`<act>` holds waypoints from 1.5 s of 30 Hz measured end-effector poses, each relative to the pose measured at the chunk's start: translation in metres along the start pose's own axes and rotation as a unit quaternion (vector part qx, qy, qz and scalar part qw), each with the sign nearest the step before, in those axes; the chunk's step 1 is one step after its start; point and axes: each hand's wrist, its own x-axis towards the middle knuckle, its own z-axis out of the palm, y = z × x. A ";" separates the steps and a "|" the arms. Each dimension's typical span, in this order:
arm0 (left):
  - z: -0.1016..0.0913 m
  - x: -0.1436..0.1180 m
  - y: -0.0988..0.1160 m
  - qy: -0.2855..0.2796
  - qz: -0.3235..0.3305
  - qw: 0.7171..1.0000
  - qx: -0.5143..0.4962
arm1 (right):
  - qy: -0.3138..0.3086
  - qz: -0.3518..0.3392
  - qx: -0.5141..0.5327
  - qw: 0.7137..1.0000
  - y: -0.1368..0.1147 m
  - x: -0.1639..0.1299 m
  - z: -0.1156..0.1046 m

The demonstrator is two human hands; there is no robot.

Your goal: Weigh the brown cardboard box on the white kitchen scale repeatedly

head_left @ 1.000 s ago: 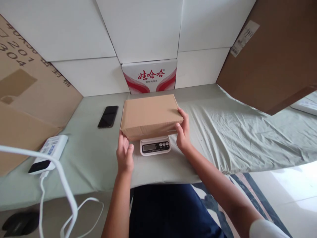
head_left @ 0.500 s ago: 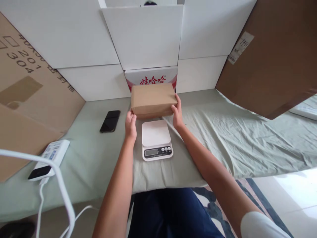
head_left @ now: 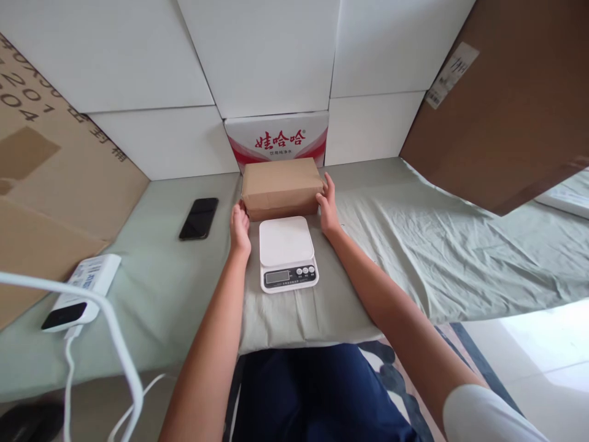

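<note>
A brown cardboard box (head_left: 281, 184) sits on the cloth just behind a white digital kitchen scale (head_left: 286, 242). My left hand (head_left: 240, 228) is against the box's left end, its fingers partly hidden behind the corner. At the other end my right hand (head_left: 327, 207) grips the right side, with the thumb near the front corner and the fingers along the end. The scale's plate carries nothing, and its display and buttons face me.
White boxes (head_left: 271, 55) form a wall behind, with a red-printed carton (head_left: 276, 135) low in the middle. Large brown cartons (head_left: 510, 110) flank the space. A black phone (head_left: 199, 218) and a white device with a cable (head_left: 85, 291) lie on the left of the green cloth (head_left: 156, 270).
The cardboard box has come down a little and now rests on the cloth, both hands still at its ends. My view has tilted slightly, showing more of the red-printed carton.
</note>
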 end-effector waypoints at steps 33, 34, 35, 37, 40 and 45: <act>-0.020 -0.114 0.042 0.018 0.149 0.986 0.078 | -0.068 -0.066 -0.075 0.993 -0.067 -0.105 -0.040; -0.024 -0.124 0.040 0.024 0.148 0.986 0.077 | -0.083 -0.064 -0.077 0.992 -0.066 -0.116 -0.044; -0.027 -0.132 0.039 0.030 0.145 0.986 0.075 | -0.091 -0.061 -0.077 0.991 -0.065 -0.123 -0.047; -0.031 -0.144 0.037 0.045 0.134 0.987 0.072 | -0.103 -0.054 -0.073 0.991 -0.064 -0.131 -0.050; -0.032 -0.153 0.036 0.056 0.102 0.990 0.076 | -0.111 -0.024 -0.039 0.993 -0.065 -0.129 -0.048; -0.033 -0.154 0.036 0.058 0.067 0.990 0.109 | -0.118 -0.007 0.003 0.993 -0.070 -0.122 -0.044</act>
